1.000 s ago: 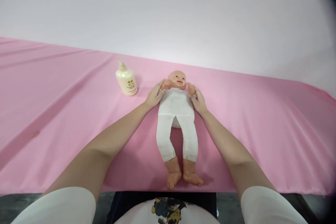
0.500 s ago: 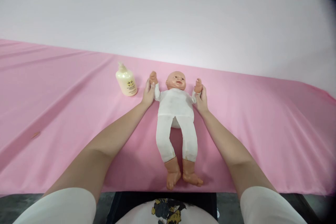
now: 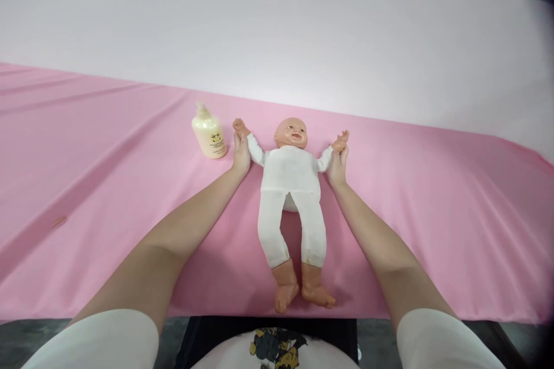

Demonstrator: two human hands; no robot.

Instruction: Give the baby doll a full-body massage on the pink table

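A baby doll with a white cloth body lies on its back, head away from me and feet near the table's front edge. My left hand is closed around the doll's arm on the left, near the wrist. On the other side my right hand grips the doll's other arm at the wrist. Both doll arms are spread out to the sides, their small hands showing above my fingers. Some of my fingers are hidden behind the doll's arms. Just left of my left hand stands a cream-coloured pump bottle.
A pink cloth with folds covers the table. Behind it rises a plain white wall or panel. Far to the left lies a small brownish scrap or mark on the cloth.
My hands have moved the doll's two arms outward, the left one to the left and the right one to the right. The doll's body and the bottle have stayed in place.
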